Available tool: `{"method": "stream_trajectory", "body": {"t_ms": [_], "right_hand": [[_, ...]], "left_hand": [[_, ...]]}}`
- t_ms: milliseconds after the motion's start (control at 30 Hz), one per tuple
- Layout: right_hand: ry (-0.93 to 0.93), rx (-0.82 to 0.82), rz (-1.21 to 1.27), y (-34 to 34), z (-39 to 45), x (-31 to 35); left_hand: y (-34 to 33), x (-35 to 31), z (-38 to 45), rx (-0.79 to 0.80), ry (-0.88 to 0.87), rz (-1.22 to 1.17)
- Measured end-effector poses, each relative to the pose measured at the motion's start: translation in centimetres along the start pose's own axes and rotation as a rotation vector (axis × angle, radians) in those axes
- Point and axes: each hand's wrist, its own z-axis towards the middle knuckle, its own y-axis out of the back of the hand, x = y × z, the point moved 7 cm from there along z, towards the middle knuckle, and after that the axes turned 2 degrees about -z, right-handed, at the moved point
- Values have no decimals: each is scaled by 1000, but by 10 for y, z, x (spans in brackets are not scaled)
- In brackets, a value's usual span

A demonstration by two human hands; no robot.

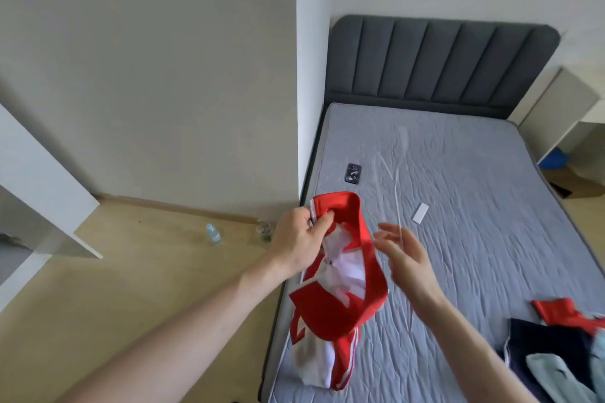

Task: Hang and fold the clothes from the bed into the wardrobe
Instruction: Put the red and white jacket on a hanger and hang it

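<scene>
My left hand (299, 239) grips a red and white zip jacket (340, 291) by its collar, just above the left edge of the bed (458, 193). The jacket hangs down, and its lower part rests on the grey mattress. My right hand (404, 255) hovers beside the collar with fingers spread and holds nothing. A pile of clothes (563, 347), dark navy, red and pale green, lies at the bed's lower right. A white wardrobe panel (42, 180) shows at the far left.
A dark phone (353, 173) and a small white card (420, 213) lie on the mattress. Two plastic bottles (213, 234) stand on the wooden floor by the wall. A white bedside unit (569, 111) stands right of the grey headboard (442, 59).
</scene>
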Motion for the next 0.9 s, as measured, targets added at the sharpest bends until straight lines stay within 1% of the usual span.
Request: {"method": "stream_trajectory", "body": {"t_ms": [100, 167, 267, 333, 367, 433, 500, 567, 633, 667, 700, 800, 833, 900], "right_hand": [[8, 43, -103, -22, -20, -8], [-14, -13, -193, -31, -22, -16], [-49, -107, -223, -22, -14, -22], [-96, -115, -188, -9, -5, -22], [-127, -124, -139, -1, -1, -19], [-156, -149, -70, 16, 8, -7], [-115, -141, -70, 27, 19, 13], [-56, -113, -127, 29, 25, 35], [-36, -106, -187, 29, 31, 49], [-40, -123, -201, 30, 35, 53], [-38, -151, -218, 33, 39, 55], [11, -250, -314, 42, 46, 62], [41, -278, -332, 42, 42, 65], [119, -315, -301, 37, 30, 69]], "left_hand": [[-2, -13, -1, 20, -15, -51], [-3, -26, -1, 16, -29, -92], [11, -39, 6, -29, -44, -67], [30, -44, 12, -76, -99, 55], [40, -45, 14, -102, -149, 166], [55, -39, 19, -145, -269, 469], [65, -24, 22, -135, -317, 659], [74, -17, 21, -116, -348, 734], [75, -16, 20, -85, -345, 720], [75, -17, 20, -93, -306, 683], [73, -18, 21, -89, -230, 627], [62, -22, 24, -12, -8, 352], [59, -29, 21, 10, 29, 259], [53, -43, 17, 48, 38, 136]]}}
